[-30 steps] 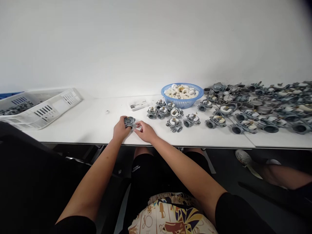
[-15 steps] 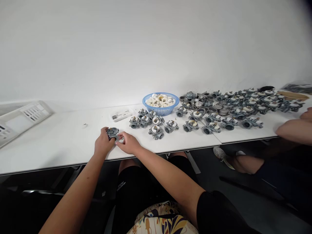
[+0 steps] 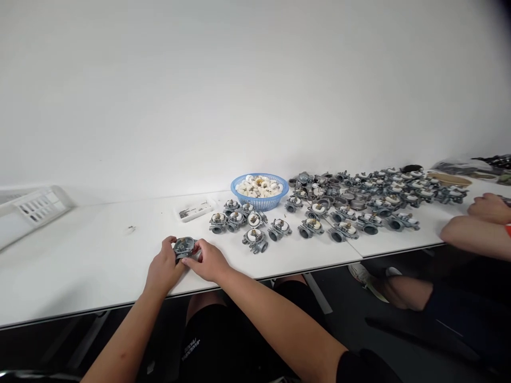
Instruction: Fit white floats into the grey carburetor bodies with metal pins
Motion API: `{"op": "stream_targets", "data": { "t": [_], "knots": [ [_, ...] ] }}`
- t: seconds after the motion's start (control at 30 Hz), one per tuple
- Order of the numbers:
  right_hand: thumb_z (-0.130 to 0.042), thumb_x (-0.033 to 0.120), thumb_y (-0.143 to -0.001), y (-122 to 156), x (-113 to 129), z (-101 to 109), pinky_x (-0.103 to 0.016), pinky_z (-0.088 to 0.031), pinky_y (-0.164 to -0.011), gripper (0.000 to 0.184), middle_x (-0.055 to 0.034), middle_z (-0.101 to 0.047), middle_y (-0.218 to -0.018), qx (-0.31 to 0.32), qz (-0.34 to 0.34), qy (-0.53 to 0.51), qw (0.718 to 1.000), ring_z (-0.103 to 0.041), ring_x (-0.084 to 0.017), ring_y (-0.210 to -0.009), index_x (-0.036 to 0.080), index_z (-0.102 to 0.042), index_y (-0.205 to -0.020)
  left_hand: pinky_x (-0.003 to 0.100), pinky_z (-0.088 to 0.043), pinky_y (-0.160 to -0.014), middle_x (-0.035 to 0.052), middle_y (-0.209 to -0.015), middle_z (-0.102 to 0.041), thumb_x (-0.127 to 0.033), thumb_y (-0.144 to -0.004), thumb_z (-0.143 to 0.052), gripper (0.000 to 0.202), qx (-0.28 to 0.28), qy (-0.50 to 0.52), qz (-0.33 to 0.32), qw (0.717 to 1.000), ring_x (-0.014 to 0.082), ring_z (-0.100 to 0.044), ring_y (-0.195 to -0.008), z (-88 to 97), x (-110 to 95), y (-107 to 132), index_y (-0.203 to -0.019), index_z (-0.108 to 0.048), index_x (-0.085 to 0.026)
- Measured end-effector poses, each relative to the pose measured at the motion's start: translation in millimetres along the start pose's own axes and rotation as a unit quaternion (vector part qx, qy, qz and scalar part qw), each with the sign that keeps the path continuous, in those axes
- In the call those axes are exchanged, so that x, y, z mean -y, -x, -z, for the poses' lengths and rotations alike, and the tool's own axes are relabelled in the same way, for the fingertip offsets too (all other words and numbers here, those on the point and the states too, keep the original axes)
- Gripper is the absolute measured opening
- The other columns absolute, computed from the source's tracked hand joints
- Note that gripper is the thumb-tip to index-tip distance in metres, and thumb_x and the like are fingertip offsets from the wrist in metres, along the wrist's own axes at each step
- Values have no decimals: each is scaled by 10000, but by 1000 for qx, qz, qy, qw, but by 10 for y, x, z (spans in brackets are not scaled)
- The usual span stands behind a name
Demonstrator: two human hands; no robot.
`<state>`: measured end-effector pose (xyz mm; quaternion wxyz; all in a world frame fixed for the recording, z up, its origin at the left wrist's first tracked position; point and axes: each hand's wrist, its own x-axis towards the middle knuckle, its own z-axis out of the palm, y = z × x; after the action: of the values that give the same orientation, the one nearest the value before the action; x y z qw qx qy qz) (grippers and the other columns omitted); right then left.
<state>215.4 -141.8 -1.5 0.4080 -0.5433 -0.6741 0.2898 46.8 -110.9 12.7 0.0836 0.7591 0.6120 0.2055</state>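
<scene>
A grey metal carburetor body (image 3: 184, 247) with its bowl side up is held just over the front part of the white table. My left hand (image 3: 165, 268) grips it from the left, fingers wrapped round its side. On its right side my right hand (image 3: 208, 259) closes thumb and fingers against the metal. No white float shows in this carburetor, unlike the several finished-looking carburetors (image 3: 255, 239) standing to the right of my hands. Behind them a blue basket (image 3: 259, 204) holds many white floats (image 3: 258, 186).
A small clear tray (image 3: 195, 211) with thin metal pins lies behind my hands. A tiny part (image 3: 130, 229) rests to the left. At far left leans a white plastic rack (image 3: 35, 213). Rows of carburetors (image 3: 383, 202) reach right, where another person's hand and arm (image 3: 479, 229) rest.
The camera view has tilted up, so the table sits lower in the picture. My right hand has closed in on the carburetor's right side, while my left hand keeps its hold.
</scene>
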Motion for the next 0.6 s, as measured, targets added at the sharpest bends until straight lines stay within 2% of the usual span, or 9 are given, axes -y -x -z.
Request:
{"op": "stream_targets", "data": {
  "t": [0.1,0.27,0.47,0.53,0.6],
  "knots": [
    [-699,519,-860,3,18,5,-286,-444,-689,363,-19,-698,-1009,-9,1,-1,1000,-629,-186,-794,242,-562,-1050,470,-532,-828,203,-1240,-663,-385,-904,-414,548,0,14,-18,1000,401,-704,-1052,-20,-3,9,-1394,-310,-164],
    [-656,460,-912,-3,34,22,-313,-480,-764,299,-31,-704,-1068,-17,-13,0,1000,-651,-205,-869,239,-541,-1077,482,-510,-935,177,-1347,-615,-491,-929,-396,584,4,77,-64,995,382,-664,-1150,-6,-11,14,-1422,-322,-186],
    [-633,408,-932,-35,5,9,-340,-507,-834,280,-34,-691,-1110,-43,-28,-1,999,-661,-200,-880,237,-507,-1114,474,-518,-938,105,-1127,-691,-518,-902,-481,627,41,195,-55,979,304,-699,-1012,-13,66,-13,-1429,-335,-212],
    [-630,443,-940,-48,1,4,-341,-516,-839,304,-36,-688,-1117,-45,-37,-19,998,-662,-193,-865,238,-503,-1126,481,-512,-957,115,-1210,-650,-535,-877,-529,629,16,219,-56,974,300,-667,-1079,-64,116,-45,-1398,-362,-224],
    [-594,486,-965,-41,24,38,-342,-528,-835,340,-58,-676,-1165,-37,-75,-43,996,-666,-189,-870,234,-493,-1169,482,-505,-977,131,-1337,-581,-546,-836,-581,627,-15,249,-56,967,302,-620,-1163,-118,167,-82,-1346,-402,-228]
  ]
}}
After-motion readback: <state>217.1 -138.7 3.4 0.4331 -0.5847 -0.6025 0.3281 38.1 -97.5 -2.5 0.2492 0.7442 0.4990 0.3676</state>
